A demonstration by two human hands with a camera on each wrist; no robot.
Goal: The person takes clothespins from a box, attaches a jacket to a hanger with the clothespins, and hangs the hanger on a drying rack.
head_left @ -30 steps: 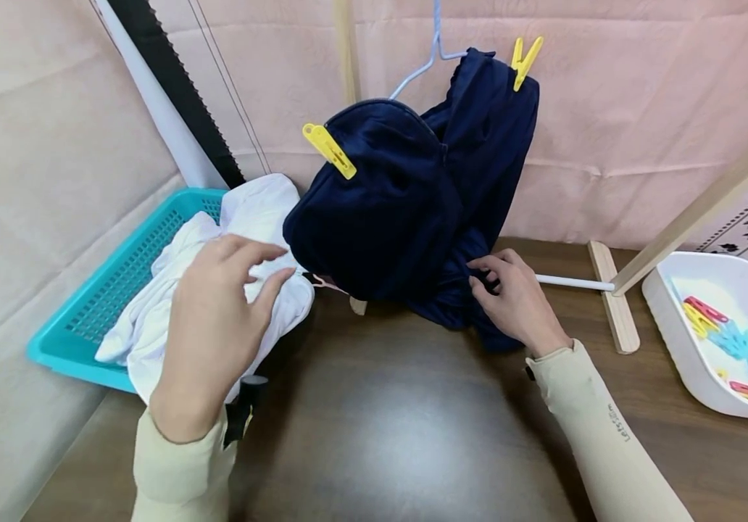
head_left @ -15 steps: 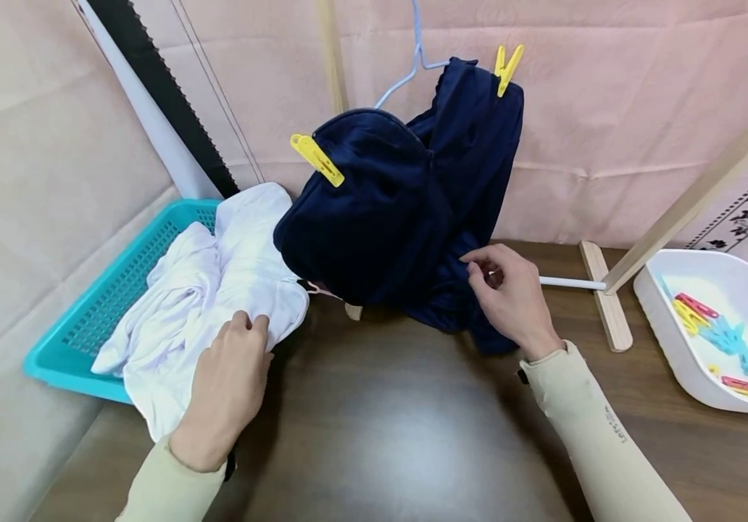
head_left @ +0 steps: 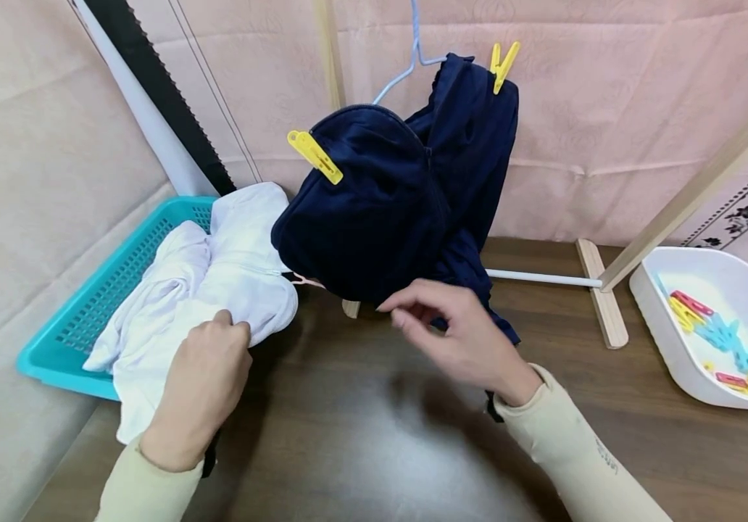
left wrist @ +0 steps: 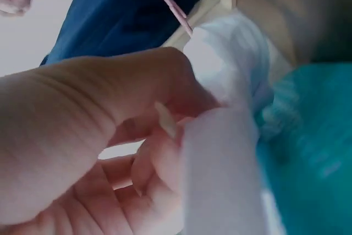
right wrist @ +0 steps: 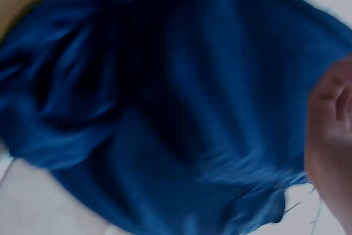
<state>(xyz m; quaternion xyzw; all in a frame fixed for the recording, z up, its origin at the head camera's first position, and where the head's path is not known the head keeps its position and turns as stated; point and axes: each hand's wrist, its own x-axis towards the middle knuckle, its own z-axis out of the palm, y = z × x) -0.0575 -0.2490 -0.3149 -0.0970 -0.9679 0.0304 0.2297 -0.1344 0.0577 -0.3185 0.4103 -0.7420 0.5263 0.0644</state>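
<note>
My left hand (head_left: pixel 201 384) pinches the near edge of a white garment (head_left: pixel 237 283) that spills out of a turquoise basket (head_left: pixel 64 373). In the left wrist view, thumb and fingers hold the white cloth (left wrist: pixel 223 163) between them. A navy zipped garment (head_left: pixel 374 210) hangs at the centre on a light blue hanger (head_left: pixel 415 58). Two yellow clothespins grip its shoulders, a left clothespin (head_left: pixel 315 157) and a right clothespin (head_left: pixel 503 69). In front of its lower edge floats my right hand (head_left: pixel 455 333), fingers loosely curved and holding nothing.
A white tub (head_left: pixel 667 355) with several coloured clothespins (head_left: pixel 720 333) stands at the right. Beside it rises a wooden rack post (head_left: pixel 667 210) on a foot, joined by a white bar (head_left: pixel 537 277). A pink stick-like piece (left wrist: pixel 177 12) pokes out past the white garment.
My left hand has come down from the air onto the white garment and taken hold of its edge. My right hand has moved left and nearer, away from the navy garment's right lower part.
</note>
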